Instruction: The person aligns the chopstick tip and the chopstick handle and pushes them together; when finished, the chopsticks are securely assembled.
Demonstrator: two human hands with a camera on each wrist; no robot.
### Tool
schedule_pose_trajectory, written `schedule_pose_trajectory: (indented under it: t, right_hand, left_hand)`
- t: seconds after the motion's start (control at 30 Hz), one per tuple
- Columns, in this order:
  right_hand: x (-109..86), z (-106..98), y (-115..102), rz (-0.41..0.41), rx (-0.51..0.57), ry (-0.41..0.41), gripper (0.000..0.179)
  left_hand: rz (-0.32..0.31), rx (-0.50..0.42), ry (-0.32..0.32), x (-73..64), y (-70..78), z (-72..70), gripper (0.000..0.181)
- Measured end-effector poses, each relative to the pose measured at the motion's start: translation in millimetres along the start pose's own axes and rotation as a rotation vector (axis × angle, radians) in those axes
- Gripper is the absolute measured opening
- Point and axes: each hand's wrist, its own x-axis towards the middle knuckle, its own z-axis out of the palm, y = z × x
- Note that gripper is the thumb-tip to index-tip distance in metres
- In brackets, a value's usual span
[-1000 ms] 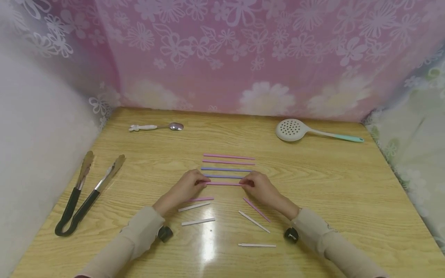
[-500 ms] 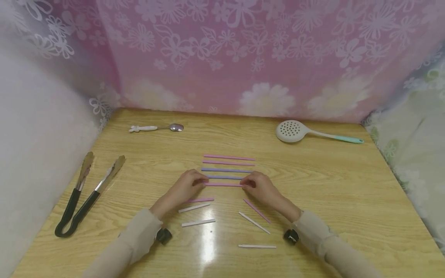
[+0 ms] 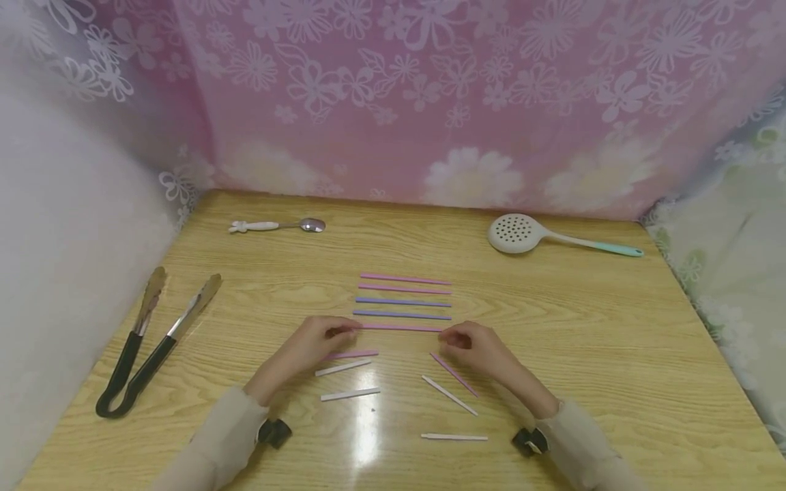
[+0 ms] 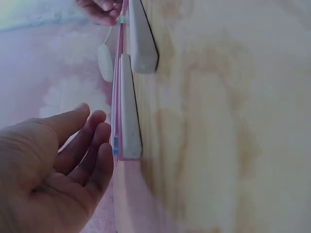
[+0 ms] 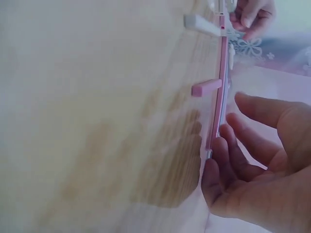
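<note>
A pink stick (image 3: 399, 328) lies crosswise on the table, nearest of a stack of parallel rows. Beside its left end is my left hand (image 3: 319, 341), fingers loosely bent and thumb apart in the left wrist view. My right hand (image 3: 475, 344) is at the other end, thumb lifted away from the curved fingers in the right wrist view. Neither hand grips anything. Beyond lie two blue sticks (image 3: 402, 315) and two more pink sticks (image 3: 405, 278). Left of centre, a short pink stick (image 3: 362, 354) is partly behind the left hand; another short pink stick (image 3: 453, 374) slants near the right hand.
Short white sticks (image 3: 350, 394) lie toward the front, with more white sticks (image 3: 454, 437) at right. Black-handled tongs (image 3: 150, 361) rest at far left. A spoon (image 3: 264, 226) and a skimmer (image 3: 516, 233) lie along the back, before a pink floral curtain (image 3: 368, 102).
Both hands have let go of the nearest long pink stick's ends and drawn apart and slightly toward the body. The stick lies in its row; more of the blue sticks shows.
</note>
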Motion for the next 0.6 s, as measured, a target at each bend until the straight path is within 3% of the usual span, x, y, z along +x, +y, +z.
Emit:
schedule_pose_trajectory:
  t: [0.2, 0.6]
  right_hand:
    - [-11.8, 0.6, 1.4, 0.02, 0.054, -0.078, 0.024]
    - [-18.1, 5.7, 6.2, -0.021, 0.053, -0.13, 0.026]
  left_hand:
    - [0.038, 0.016, -0.026, -7.2, -4.0, 0.7, 0.023]
    - [0.067, 0.082, -0.111, -11.5, -5.7, 7.4, 0.019]
